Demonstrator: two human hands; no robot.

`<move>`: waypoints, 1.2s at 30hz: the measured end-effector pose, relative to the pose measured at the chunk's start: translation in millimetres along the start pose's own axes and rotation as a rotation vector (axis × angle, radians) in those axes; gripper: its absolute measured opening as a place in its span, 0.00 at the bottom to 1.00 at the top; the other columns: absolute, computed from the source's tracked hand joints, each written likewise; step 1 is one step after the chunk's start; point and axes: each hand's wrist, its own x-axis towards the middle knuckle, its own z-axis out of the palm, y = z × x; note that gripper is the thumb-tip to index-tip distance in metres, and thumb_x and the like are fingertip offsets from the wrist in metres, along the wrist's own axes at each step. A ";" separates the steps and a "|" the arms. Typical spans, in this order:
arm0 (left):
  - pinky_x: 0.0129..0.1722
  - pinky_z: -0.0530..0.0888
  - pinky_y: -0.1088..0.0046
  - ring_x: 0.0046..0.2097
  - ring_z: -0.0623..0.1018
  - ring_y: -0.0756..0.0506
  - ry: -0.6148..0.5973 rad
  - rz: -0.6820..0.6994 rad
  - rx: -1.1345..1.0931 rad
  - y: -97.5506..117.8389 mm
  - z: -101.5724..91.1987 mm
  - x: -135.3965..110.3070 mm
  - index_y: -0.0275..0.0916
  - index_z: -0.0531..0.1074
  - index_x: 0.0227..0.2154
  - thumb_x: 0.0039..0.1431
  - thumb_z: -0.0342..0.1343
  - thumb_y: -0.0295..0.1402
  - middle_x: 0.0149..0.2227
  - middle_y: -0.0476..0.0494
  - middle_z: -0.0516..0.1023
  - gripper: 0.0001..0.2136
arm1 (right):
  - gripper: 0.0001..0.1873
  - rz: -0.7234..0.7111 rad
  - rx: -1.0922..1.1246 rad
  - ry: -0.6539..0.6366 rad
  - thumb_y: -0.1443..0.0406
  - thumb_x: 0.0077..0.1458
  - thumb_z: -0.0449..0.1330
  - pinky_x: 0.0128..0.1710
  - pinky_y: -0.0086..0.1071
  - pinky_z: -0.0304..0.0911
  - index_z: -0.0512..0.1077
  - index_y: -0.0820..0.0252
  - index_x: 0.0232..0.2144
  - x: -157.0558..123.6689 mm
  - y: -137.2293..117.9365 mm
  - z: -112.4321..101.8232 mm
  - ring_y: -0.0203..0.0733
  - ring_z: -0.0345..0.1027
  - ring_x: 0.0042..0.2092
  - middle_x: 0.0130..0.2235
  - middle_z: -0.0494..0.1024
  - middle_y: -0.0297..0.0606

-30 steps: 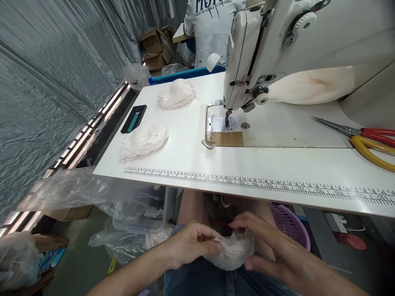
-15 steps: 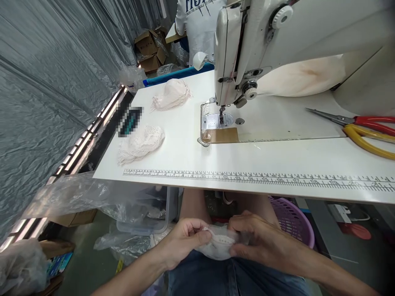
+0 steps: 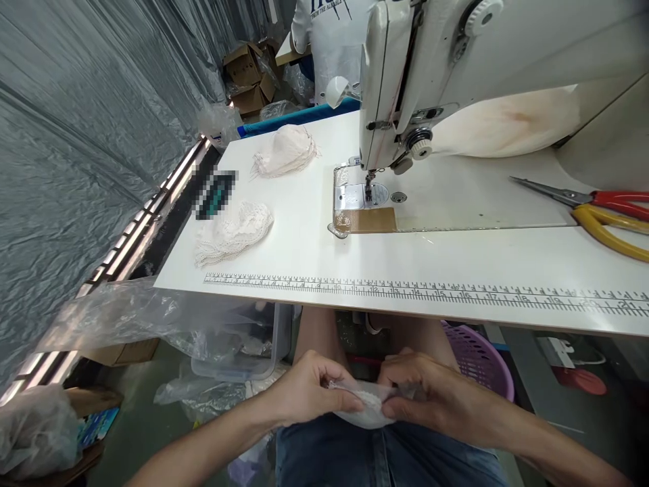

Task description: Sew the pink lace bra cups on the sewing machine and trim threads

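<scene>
Over my lap, a small sheer white piece of fabric (image 3: pixel 369 407) with a lacy edge is stretched between both hands. My left hand (image 3: pixel 324 387) pinches its left side between thumb and fingers. On the other side, my right hand (image 3: pixel 413 389) grips the right part, fingers curled round it. On the table above lie a stack of white lace pieces (image 3: pixel 236 233) and a stack of pale pink fabric pieces (image 3: pixel 286 150). The sewing machine (image 3: pixel 388 88) stands with its needle and presser foot over the metal plate; neither hand touches it.
Scissors (image 3: pixel 583 196) with red and yellow handles lie at the table's right. A printed ruler (image 3: pixel 405 291) runs along the front edge. Below are a purple basket (image 3: pixel 479 358) and a clear plastic bin (image 3: pixel 281 338). A person in a white shirt (image 3: pixel 337 47) is beyond the table.
My left hand has shifted slightly right, closer to my right hand, and the fabric is bunched more between them. The camera view has moved a little.
</scene>
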 end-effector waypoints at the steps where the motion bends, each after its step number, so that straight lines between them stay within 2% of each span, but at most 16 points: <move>1: 0.28 0.64 0.77 0.26 0.70 0.50 -0.005 -0.004 -0.032 -1.9 -0.4 0.7 0.33 0.79 0.27 0.43 0.64 0.42 0.23 0.46 0.76 0.15 | 0.13 -0.019 0.018 0.004 0.55 0.56 0.57 0.39 0.33 0.60 0.73 0.58 0.34 -1.6 2.5 0.3 0.43 0.66 0.41 0.35 0.74 0.36; 4: 0.28 0.64 0.77 0.26 0.70 0.51 0.007 -0.012 -0.117 -7.4 -2.6 0.7 0.32 0.78 0.26 0.41 0.66 0.42 0.23 0.46 0.75 0.15 | 0.13 -0.043 0.036 0.037 0.56 0.54 0.59 0.41 0.35 0.60 0.72 0.58 0.37 -4.4 6.1 2.2 0.44 0.65 0.43 0.38 0.74 0.37; 7: 0.27 0.63 0.78 0.26 0.68 0.52 0.023 -0.042 -0.161 -10.0 -5.2 -2.1 0.32 0.77 0.25 0.40 0.67 0.41 0.23 0.48 0.73 0.15 | 0.06 -0.012 -0.023 0.046 0.63 0.55 0.57 0.40 0.34 0.60 0.72 0.58 0.33 -2.1 0.2 4.5 0.43 0.65 0.41 0.36 0.74 0.36; 12: 0.27 0.63 0.79 0.27 0.69 0.52 -0.064 -0.020 -0.060 -5.6 -6.7 -5.1 0.33 0.78 0.31 0.40 0.67 0.38 0.26 0.48 0.75 0.15 | 0.04 -0.005 -0.122 0.000 0.69 0.50 0.58 0.36 0.31 0.59 0.72 0.59 0.30 7.1 -15.1 6.1 0.42 0.66 0.38 0.32 0.73 0.34; 16: 0.26 0.63 0.79 0.26 0.70 0.52 -0.065 -0.007 0.024 -2.1 -4.9 -0.5 0.33 0.79 0.30 0.43 0.65 0.38 0.24 0.47 0.76 0.13 | 0.03 0.003 -0.119 -0.047 0.66 0.51 0.59 0.38 0.33 0.59 0.72 0.59 0.30 6.3 -14.8 3.1 0.43 0.65 0.40 0.32 0.73 0.35; 20: 0.27 0.66 0.79 0.27 0.72 0.51 -0.065 -0.069 -0.092 -5.8 -6.0 3.9 0.33 0.80 0.29 0.42 0.66 0.39 0.26 0.44 0.78 0.14 | 0.12 0.057 -0.051 -0.062 0.62 0.49 0.62 0.40 0.35 0.60 0.72 0.59 0.37 -2.5 -5.5 0.3 0.46 0.65 0.42 0.37 0.72 0.38; 24: 0.31 0.70 0.77 0.29 0.75 0.50 -0.080 -0.106 -0.160 -10.1 -9.9 3.2 0.33 0.80 0.29 0.41 0.67 0.38 0.27 0.42 0.79 0.14 | 0.08 0.099 -0.003 -0.038 0.61 0.51 0.61 0.37 0.34 0.59 0.73 0.60 0.32 -4.4 1.5 1.8 0.46 0.65 0.41 0.36 0.72 0.39; 27: 0.30 0.70 0.78 0.29 0.75 0.50 -0.083 -0.128 -0.143 -9.4 -12.2 0.9 0.34 0.80 0.29 0.41 0.67 0.38 0.27 0.43 0.79 0.13 | 0.07 0.067 0.047 -0.065 0.62 0.52 0.61 0.36 0.32 0.57 0.74 0.60 0.28 -0.8 1.8 1.2 0.46 0.66 0.39 0.32 0.73 0.37; 31: 0.29 0.69 0.80 0.28 0.74 0.51 -0.106 -0.142 -0.133 -5.9 -13.2 -0.3 0.36 0.80 0.28 0.39 0.68 0.36 0.26 0.45 0.79 0.12 | 0.08 0.004 0.157 -0.157 0.63 0.54 0.59 0.33 0.28 0.59 0.77 0.60 0.30 2.1 0.4 -4.0 0.41 0.69 0.35 0.29 0.77 0.35; 36: 0.29 0.69 0.80 0.28 0.73 0.52 -0.127 -0.135 -0.141 -3.5 -12.0 1.3 0.35 0.80 0.28 0.39 0.69 0.35 0.26 0.45 0.79 0.12 | 0.15 -0.003 0.253 -0.198 0.57 0.54 0.59 0.30 0.27 0.60 0.78 0.64 0.32 0.5 1.1 -8.5 0.40 0.69 0.33 0.30 0.77 0.38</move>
